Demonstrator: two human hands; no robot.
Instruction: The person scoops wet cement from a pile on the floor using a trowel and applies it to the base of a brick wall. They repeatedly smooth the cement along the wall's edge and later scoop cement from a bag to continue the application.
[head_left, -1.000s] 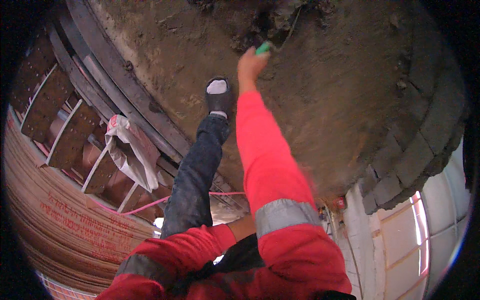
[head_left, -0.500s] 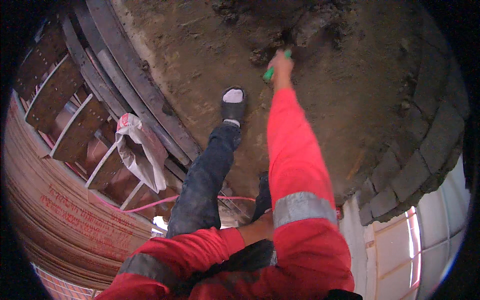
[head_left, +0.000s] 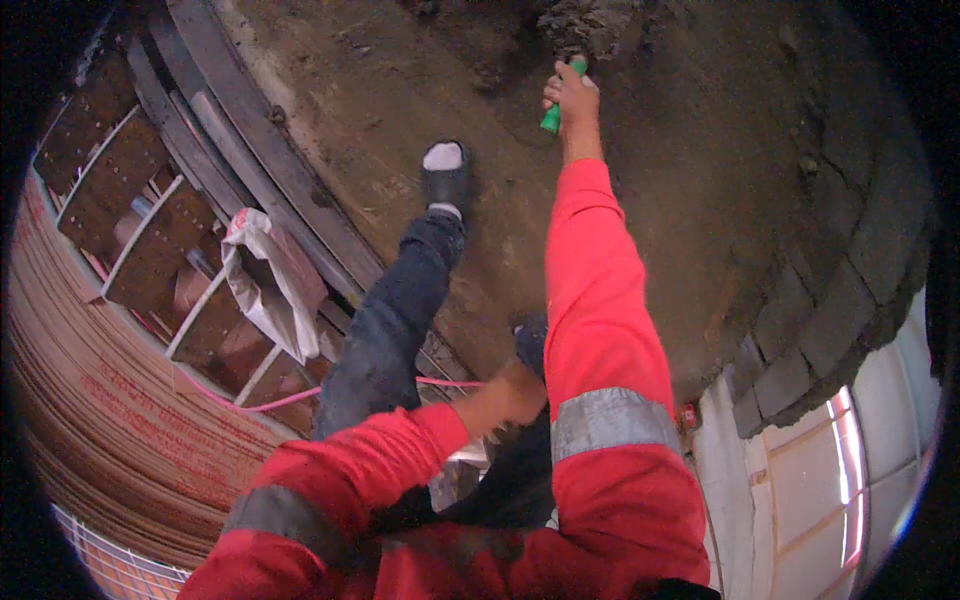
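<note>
The green-handled tool [head_left: 551, 121] is in the right hand [head_left: 577, 98], whose fingers curl around the middle of its grip, with green showing at both ends of the fist. It looks light and stiff, probably plastic at the handle, and could turn slippery if wet; the mid-grip seems the sound place to hold it. Its working end is too dark to make out. Just beyond the right hand lies a rough dark clump of mortar [head_left: 588, 28]. The left hand [head_left: 522, 394] is blurred, near the right forearm; I cannot tell whether its fingers are spread or closed. Well to the left of both hands, a white sack [head_left: 305, 318], probably limp, gapes open; its contents cannot be seen. Gray bricks [head_left: 825, 318] lie well to the right.
</note>
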